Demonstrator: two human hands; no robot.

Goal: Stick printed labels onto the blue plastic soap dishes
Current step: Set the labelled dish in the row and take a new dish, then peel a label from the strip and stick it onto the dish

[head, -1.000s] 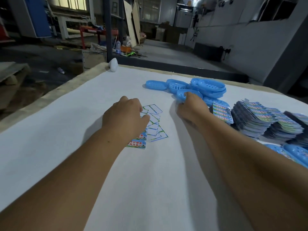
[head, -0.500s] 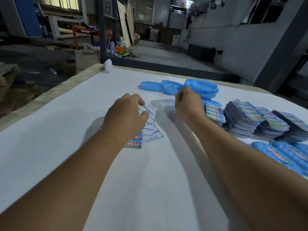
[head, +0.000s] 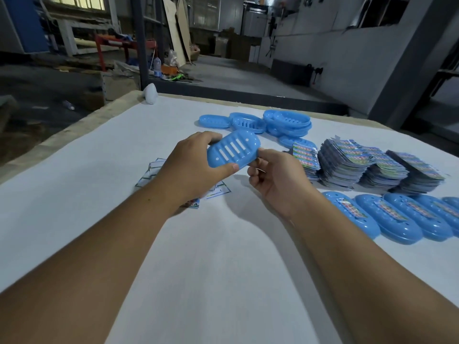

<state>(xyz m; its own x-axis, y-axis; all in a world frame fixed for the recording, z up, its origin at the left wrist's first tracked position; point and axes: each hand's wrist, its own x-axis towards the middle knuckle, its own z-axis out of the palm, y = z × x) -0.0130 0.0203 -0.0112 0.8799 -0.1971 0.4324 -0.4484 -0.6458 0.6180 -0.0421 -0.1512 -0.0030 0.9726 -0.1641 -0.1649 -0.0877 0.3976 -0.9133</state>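
Blue moulded plastic, the soap dish (head: 232,152) is held above the table (head: 99,155), left hand (head: 192,167) gripping its near end, right hand (head: 275,177) pinching the other (probably light, stiff, slightly slick); rims look safest to hold.

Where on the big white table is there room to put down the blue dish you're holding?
The soap dish could go on the bare white cloth between the two forearms, or far left of the loose labels toward the table edge. The right side is crowded: label stacks, labelled dishes, and unlabelled dishes beyond.
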